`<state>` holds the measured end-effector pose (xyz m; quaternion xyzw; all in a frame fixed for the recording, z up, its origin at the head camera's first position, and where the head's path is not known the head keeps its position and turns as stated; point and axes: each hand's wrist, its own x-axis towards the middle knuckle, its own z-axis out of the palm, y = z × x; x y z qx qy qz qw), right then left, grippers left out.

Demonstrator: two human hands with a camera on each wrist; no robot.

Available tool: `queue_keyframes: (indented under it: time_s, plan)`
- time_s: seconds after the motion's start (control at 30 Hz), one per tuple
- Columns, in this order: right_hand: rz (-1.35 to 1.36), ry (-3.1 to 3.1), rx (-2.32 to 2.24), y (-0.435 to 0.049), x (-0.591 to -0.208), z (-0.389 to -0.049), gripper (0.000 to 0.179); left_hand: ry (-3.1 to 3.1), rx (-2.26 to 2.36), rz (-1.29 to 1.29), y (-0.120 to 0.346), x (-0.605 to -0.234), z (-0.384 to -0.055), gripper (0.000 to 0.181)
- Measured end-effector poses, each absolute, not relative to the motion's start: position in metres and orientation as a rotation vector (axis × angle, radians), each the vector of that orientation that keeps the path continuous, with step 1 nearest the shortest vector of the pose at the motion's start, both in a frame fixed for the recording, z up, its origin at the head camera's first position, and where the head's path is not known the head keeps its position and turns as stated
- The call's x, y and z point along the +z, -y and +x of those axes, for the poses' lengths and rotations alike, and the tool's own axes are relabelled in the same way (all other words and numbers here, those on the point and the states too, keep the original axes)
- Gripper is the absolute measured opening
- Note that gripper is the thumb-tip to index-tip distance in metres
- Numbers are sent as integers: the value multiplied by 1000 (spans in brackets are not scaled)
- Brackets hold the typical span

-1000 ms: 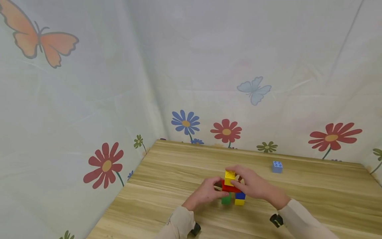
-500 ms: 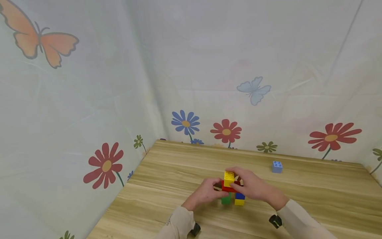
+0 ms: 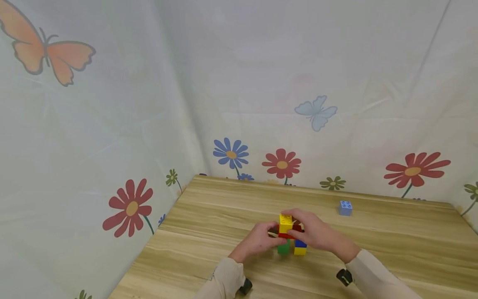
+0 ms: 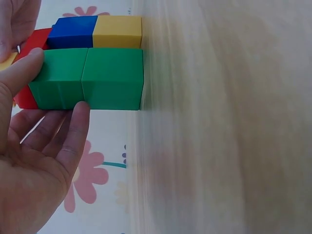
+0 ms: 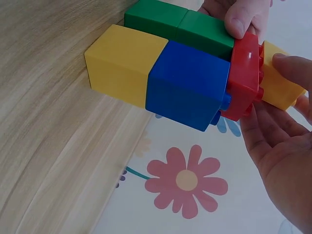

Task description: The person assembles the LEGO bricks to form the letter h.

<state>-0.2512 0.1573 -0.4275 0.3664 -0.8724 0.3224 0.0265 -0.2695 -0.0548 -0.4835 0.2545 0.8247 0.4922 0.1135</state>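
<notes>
Two green bricks (image 4: 113, 78) stacked on end and a blue brick (image 5: 187, 85) on a yellow brick (image 5: 124, 63) form two columns. A red brick (image 5: 243, 73) spans their tops; some blue studs show beside it. My left hand (image 3: 257, 240) grips the upper green brick near the red one, thumb on one side and fingers on the other. With thumb and fingers, my right hand (image 3: 313, 231) pinches a second yellow brick (image 3: 285, 224) on the left part of the red brick. Whether that yellow brick is fully pressed down, I cannot tell.
A light blue brick (image 3: 345, 209) stands apart on the wooden table (image 3: 224, 199), behind and to the right of the hands. Flower-printed cloth (image 3: 254, 124) hangs along the table's back and left edges. Dark straps (image 3: 344, 277) are at both wrists.
My right hand has shifted slightly left with the upper yellow brick, toward the left end of the red brick. The left hand keeps its grip. The head view has shifted slightly.
</notes>
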Motion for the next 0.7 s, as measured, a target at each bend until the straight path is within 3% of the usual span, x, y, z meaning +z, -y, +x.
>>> queue_keyframes:
  time_s: [0.7]
  plan:
    - [1047, 2700, 953, -154, -432, -252, 52, -2434, 1427, 750, 52, -484, -272, 27]
